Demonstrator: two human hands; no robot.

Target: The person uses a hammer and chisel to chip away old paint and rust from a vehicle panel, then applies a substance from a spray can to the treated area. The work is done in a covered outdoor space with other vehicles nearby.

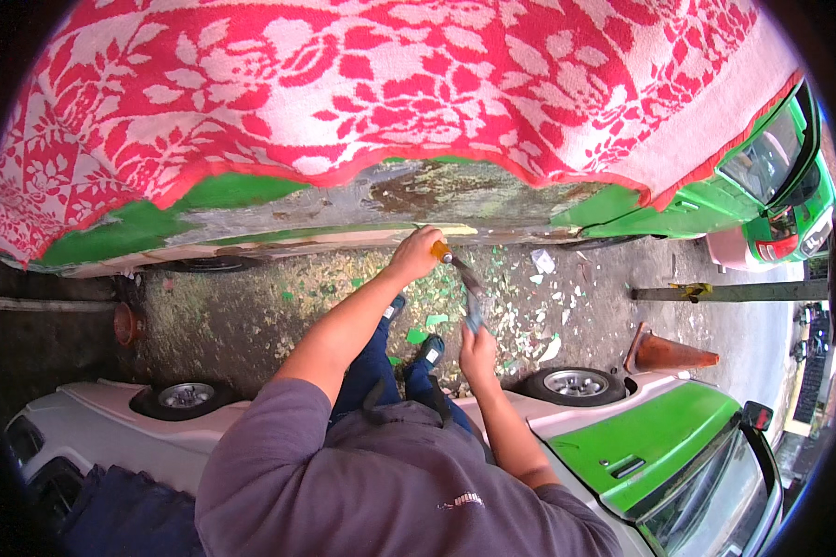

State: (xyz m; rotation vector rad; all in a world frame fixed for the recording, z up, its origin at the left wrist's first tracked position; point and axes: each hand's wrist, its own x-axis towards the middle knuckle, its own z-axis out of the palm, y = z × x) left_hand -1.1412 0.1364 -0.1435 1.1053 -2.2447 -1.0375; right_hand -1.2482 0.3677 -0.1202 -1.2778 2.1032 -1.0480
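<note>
My left hand (416,256) is closed around a tool with an orange-yellow handle (441,252), against the lower edge of a car's side panel (279,213). That tool's working end is hidden by my fingers. Lower and to the right, my right hand (478,355) grips what looks like a hammer (470,288), its dark head close to the butt of the orange handle; whether they touch is unclear. Green paint on the panel gives way to bare grey and brown patches. A red and white floral blanket (418,84) drapes over the car above it.
Green and pale paint chips (437,319) litter the ground around my shoes (427,353). Behind me stands a second car with a green hood (641,436). An orange traffic cone (673,353) lies on its side at right, below a pole (743,292). A reddish pot (128,324) is at left.
</note>
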